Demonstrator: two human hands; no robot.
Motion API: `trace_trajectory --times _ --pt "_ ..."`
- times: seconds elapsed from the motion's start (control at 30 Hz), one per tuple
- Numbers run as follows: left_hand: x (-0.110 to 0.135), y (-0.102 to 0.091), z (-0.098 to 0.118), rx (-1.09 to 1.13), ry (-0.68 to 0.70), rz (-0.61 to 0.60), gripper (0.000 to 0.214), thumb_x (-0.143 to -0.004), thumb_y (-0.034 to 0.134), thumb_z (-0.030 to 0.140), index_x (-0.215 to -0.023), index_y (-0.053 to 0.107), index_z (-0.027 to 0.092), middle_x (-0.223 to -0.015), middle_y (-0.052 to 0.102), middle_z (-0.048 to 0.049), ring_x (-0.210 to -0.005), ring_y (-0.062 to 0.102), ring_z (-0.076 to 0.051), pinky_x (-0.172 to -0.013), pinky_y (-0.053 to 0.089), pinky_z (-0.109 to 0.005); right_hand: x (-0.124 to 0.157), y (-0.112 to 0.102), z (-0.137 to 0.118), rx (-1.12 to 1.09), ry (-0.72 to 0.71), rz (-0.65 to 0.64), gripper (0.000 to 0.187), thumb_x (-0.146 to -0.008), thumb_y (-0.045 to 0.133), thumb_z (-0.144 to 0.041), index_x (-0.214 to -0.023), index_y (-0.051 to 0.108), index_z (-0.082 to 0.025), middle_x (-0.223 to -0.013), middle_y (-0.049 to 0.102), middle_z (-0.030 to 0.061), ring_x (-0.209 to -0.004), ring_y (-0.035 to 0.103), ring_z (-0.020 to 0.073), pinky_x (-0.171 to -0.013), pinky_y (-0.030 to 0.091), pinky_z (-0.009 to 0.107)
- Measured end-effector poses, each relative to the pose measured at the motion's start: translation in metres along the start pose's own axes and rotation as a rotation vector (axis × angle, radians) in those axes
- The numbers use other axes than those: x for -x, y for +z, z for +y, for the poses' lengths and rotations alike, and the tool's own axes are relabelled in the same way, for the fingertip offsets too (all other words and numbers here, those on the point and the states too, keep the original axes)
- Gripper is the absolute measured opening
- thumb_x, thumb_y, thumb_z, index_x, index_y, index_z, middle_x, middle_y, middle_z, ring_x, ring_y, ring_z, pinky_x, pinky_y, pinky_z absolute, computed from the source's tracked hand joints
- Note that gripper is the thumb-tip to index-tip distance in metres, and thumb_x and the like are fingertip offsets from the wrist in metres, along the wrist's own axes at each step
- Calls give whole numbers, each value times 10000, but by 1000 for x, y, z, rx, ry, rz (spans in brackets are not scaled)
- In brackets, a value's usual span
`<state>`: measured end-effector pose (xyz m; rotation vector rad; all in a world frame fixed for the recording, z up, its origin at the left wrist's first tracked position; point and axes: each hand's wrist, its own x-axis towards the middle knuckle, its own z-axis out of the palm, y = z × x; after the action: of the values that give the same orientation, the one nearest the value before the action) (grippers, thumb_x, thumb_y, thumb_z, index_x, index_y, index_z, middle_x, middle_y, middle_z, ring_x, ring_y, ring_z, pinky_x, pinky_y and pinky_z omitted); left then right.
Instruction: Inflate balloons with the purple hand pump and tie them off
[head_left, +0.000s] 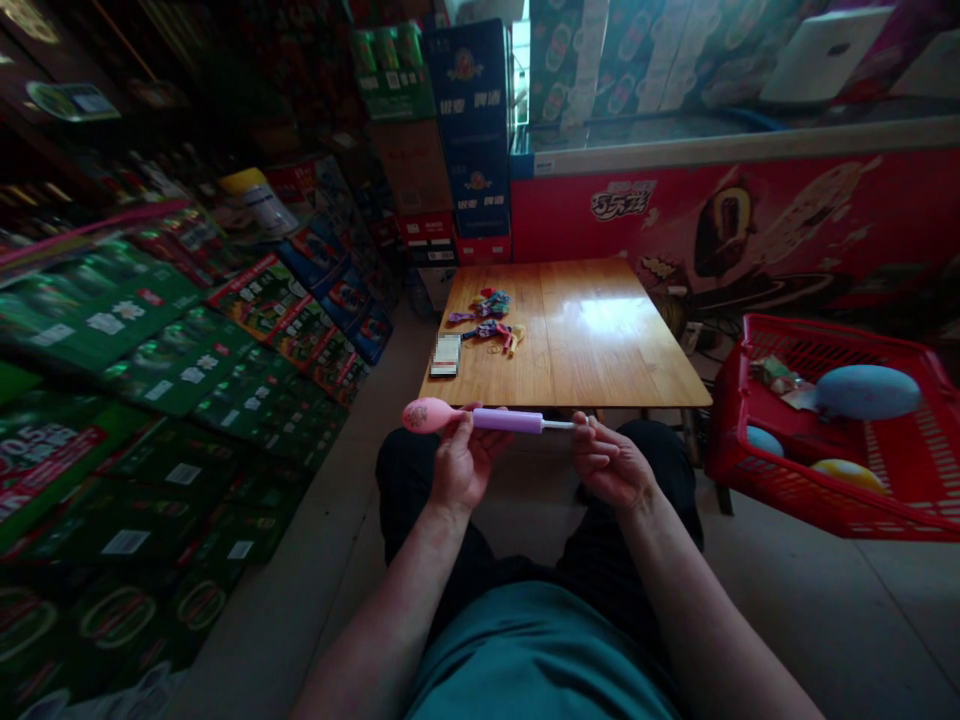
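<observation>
My left hand [463, 462] is closed around the front of a purple hand pump [507, 421], pinching the neck of a small pink balloon [424, 414] fitted on its nozzle. The balloon is only slightly swollen and points left. My right hand [609, 463] is closed on the pump's thin white plunger rod [559, 425], which is drawn out a little. Both hands hover above my lap, just in front of a low wooden table [600, 350].
On the table lie a heap of loose coloured balloons [489, 318] and a small flat packet [446, 355]. A red plastic basket [832, 500] at the right holds inflated balloons, one blue [866, 392]. Stacked drink cartons [187, 360] line the left; a red freezer [750, 220] stands behind.
</observation>
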<state>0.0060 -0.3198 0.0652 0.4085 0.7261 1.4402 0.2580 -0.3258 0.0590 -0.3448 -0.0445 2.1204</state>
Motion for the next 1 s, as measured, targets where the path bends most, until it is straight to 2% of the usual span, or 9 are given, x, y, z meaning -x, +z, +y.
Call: trace_trajectory --times 0.1,0.2,0.37,0.47,0.57,0.73,0.9,1.0 --pt "1 1 4 -2 52 3 299 -969 744 364 -1206 643 213 -1119 806 -146 -981 804 -289 -895 636 -477 4 2 -2 -23 -58 1 158 -1092 465 -102 -1104 620 -133 -775 655 -41 -415 469 -31 -436 420 63" --pt "7 9 -3 7 12 -41 314 -968 752 389 -1215 642 230 -1143 803 -131 -1031 796 -307 -934 626 -520 -1 10 11 -12 -38 3 169 -1098 452 -112 -1076 616 -140 -752 638 -45 -400 443 -21 -425 419 80" --pt "15 19 -14 14 -25 -83 339 -954 769 391 -1221 632 233 -1165 799 -133 -1126 772 -338 -1004 592 -581 -13 13 29 -12 -12 -9 98 -1071 520 -100 -1077 604 -150 -802 678 -30 -472 519 -15 -493 477 83" --pt "13 16 -16 6 -27 -92 329 -969 748 382 -1235 624 234 -1190 794 -143 -1116 776 -331 -986 601 -566 -14 11 25 -23 -7 10 111 -1072 510 -93 -1084 604 -150 -817 694 -27 -477 532 -20 -501 484 76" --pt "5 11 -10 24 -28 -47 278 -994 707 354 -1224 640 213 -1136 803 -147 -1065 790 -309 -951 622 -518 -8 12 12 15 -1 11 152 -1084 463 -92 -1087 609 -134 -784 665 -32 -430 489 -20 -450 446 79" --pt "-7 10 6 53 68 26 197 -1008 680 317 -1179 681 219 -982 807 -74 -916 802 -241 -971 623 -497 2 20 -14 33 -97 3 173 -1083 453 -100 -1057 623 -121 -762 641 -33 -407 466 -23 -429 428 76" --pt "-12 25 -6 23 6 -81 293 -980 728 372 -1228 661 232 -1063 798 -99 -1049 792 -306 -1028 581 -575 -15 26 2 9 -63 1 143 -1079 485 -107 -1029 617 -129 -744 643 -39 -397 449 -20 -423 428 82" --pt "-20 28 -16 27 -25 -65 240 -1001 693 334 -1203 660 208 -995 796 -92 -1002 801 -291 -1042 575 -576 -29 25 11 -23 -55 16 177 -1089 455 -100 -1028 620 -119 -749 651 -29 -400 457 -20 -435 434 84"
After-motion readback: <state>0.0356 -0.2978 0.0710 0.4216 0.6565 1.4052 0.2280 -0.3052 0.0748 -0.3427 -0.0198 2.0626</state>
